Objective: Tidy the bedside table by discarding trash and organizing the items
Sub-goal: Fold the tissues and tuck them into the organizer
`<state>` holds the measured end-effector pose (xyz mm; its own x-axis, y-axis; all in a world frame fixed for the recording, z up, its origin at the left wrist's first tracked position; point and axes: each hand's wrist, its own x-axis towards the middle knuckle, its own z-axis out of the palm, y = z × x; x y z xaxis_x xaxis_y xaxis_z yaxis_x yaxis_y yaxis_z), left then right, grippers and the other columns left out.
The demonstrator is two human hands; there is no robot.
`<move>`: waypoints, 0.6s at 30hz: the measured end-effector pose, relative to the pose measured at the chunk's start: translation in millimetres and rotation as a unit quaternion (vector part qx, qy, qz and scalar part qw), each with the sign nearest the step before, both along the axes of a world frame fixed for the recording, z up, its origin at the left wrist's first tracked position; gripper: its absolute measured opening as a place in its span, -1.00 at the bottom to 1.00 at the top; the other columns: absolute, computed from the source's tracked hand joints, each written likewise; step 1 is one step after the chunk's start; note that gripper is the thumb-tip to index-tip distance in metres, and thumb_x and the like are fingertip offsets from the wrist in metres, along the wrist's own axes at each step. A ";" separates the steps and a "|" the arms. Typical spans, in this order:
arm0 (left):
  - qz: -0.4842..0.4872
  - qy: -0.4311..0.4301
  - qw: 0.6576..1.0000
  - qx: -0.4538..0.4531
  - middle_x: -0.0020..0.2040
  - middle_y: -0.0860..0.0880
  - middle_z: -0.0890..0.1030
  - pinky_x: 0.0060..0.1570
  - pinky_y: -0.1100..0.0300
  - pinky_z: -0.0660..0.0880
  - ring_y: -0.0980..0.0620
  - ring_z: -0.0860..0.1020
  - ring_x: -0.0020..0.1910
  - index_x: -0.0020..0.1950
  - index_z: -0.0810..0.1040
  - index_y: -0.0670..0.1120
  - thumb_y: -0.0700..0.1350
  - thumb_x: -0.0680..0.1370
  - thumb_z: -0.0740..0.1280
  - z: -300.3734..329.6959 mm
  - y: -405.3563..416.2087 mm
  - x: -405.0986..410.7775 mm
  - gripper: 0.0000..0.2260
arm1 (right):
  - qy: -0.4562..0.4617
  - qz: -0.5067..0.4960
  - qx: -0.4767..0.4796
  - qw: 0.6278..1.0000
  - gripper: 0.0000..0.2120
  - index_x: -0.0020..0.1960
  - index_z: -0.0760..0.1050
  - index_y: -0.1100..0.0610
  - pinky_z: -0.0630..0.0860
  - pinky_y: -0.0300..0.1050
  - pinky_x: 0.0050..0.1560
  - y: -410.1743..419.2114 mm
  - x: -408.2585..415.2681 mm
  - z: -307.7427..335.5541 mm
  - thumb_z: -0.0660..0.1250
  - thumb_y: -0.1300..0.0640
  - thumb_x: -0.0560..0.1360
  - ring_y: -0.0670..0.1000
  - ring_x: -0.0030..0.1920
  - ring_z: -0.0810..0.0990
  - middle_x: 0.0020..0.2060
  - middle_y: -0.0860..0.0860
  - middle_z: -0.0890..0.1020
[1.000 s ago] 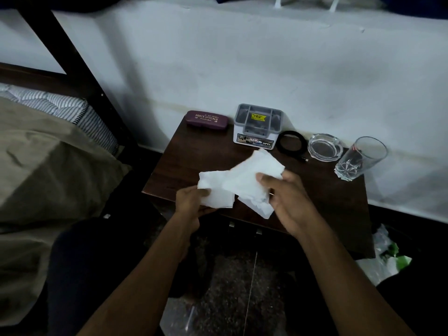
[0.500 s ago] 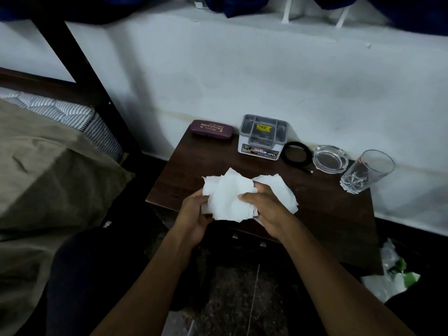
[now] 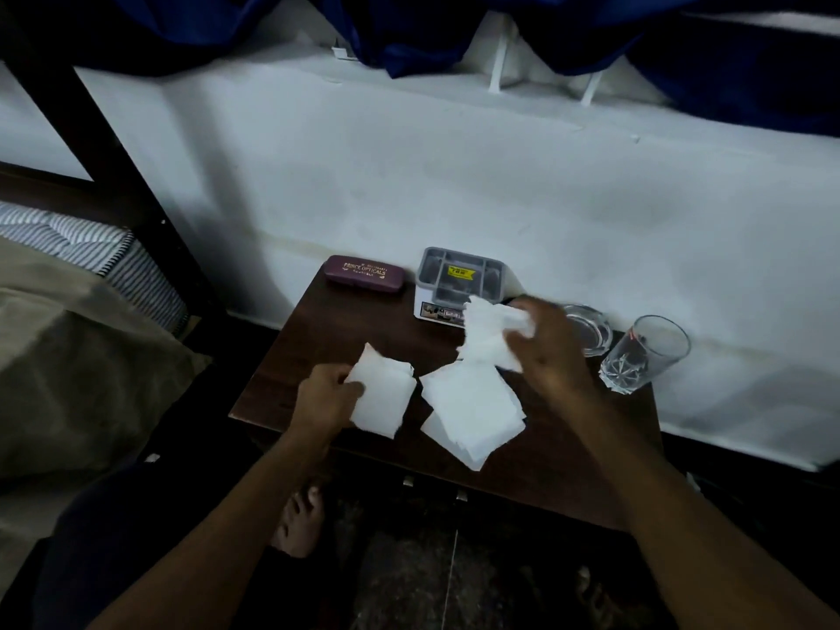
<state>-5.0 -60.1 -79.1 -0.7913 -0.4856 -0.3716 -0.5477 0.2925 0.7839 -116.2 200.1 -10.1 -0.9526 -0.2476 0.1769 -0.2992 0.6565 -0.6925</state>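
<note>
Glasses case, organizer, ashtray and glass line the table's far edge; left hand pinches one tissue; right hand grips another above a flat stack.

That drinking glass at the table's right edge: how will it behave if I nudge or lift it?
The drinking glass is tall and narrow, so it probably tips easily. It stands near the table edge; a fall could break it. Smooth clear walls may be slippery.

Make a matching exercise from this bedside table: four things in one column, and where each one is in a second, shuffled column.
1. spectacle case
2. drinking glass
3. folded tissue
4. crumpled tissue

A. held by the right hand
B. back left of the table
C. gripped by the left hand
D. far right, beside the ashtray

Pairs: 1-B, 2-D, 3-C, 4-A
</note>
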 end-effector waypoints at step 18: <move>-0.152 0.048 0.941 -0.299 0.01 -0.16 0.69 0.03 -0.04 0.49 -0.32 0.65 0.05 -0.08 0.53 -0.09 0.01 0.60 0.35 54.4 32.5 -77.5 -0.82 | -0.021 0.008 0.209 0.978 -0.79 -0.07 0.72 0.25 0.62 0.05 0.05 -28.5 -132.1 53.3 0.34 0.22 0.42 0.22 0.04 0.69 -0.08 0.17 0.75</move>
